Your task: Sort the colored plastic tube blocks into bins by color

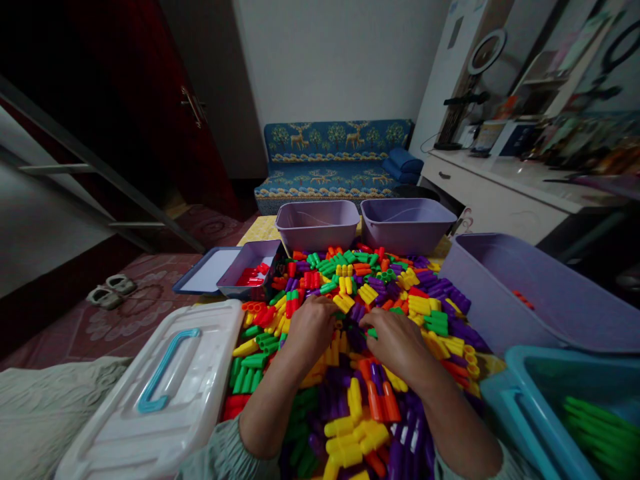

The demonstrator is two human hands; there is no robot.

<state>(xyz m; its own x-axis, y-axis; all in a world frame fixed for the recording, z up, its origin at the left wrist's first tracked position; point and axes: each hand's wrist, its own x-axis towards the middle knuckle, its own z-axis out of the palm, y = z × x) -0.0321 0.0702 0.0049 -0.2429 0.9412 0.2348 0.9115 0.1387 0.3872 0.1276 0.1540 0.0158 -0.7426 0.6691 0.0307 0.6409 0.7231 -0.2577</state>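
Note:
A deep heap of bullet-shaped plastic building blocks (345, 283) in red, yellow, green, purple and orange covers the table in front of me. My left hand (315, 325) reaches into the middle of it with curled fingers, beside a yellow block (344, 303); whatever lies under its fingertips is hidden. Facing it, my right hand (393, 333) is closed, with a small green block (372, 333) at its fingertips. The two hands are a short way apart. Between my forearms lie a cluster of yellow blocks (357, 440) and an orange block (384, 401).
Purple bins (317, 233), (407, 223) stand behind the heap; a larger purple bin (480, 293) is at the right. A turquoise tub (525, 393) holds green blocks. Left are a white lid (185, 393) with a blue handle and a box (233, 277) containing red blocks.

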